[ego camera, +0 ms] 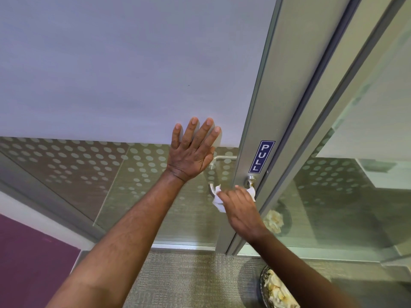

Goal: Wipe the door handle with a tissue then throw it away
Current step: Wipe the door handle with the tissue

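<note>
The wiping step is in hand; the right hand (239,210) has its fingers closed on a crumpled white tissue (219,203), pressed to the lower bend of the handle (212,174), a brushed-metal bar curving off the door frame (249,152); the left hand (192,150) lies flat, fingers spread, on the frosted, dotted glass (111,107). Next, I judge, comes rubbing up the bar, then a drop into the bin (275,290) on the carpet.

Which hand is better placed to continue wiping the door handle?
The right hand: it holds the tissue against the door handle. The left hand lies flat on the door, empty.
</note>
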Tool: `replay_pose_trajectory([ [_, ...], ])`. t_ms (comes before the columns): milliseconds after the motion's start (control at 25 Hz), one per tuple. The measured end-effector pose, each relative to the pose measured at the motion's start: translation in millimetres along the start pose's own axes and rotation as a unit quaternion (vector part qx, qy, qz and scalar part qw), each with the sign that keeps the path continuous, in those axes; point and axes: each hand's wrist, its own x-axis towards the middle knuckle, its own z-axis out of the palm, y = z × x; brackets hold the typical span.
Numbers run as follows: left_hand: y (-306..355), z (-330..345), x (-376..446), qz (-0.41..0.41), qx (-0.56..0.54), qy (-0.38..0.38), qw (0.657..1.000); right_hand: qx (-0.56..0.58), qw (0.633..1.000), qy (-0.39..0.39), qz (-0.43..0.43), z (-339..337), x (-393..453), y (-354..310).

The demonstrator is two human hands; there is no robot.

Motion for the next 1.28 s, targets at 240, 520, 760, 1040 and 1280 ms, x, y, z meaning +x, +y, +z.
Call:
replay_pose_trajectory([
  [240, -0.3, 1.1, -0.3, -0.001, -0.001, 0.011, 1.0, -0.046, 0.993, 0.034, 0.102, -10.2, -19.9, 37.0],
  [520, 0.5, 2.6, -0.3, 0.001, 0.005, 0.017, 1.0, 0.335, 0.798, 0.184, 0.466, -22.0, -1.6, -2.5],
  [760, 0.4, 1.5, 0.0, 0.0, 0.005, 0.017, 1.0, 0.629, 0.495, 0.106, 0.59, -43.4, 22.6, 19.8],
  [1040, 0.5, 1.2, 0.6, 0.003, 0.004, 0.015, 1.0, 0.706, 0.386, 0.072, 0.589, -43.0, 35.2, 6.1],
  [1280, 0.9, -0.6, 1.3, 0.005, 0.006, 0.014, 1.0, 0.777, 0.27, 0.135, 0.552, -32.1, 37.3, 5.2],
])
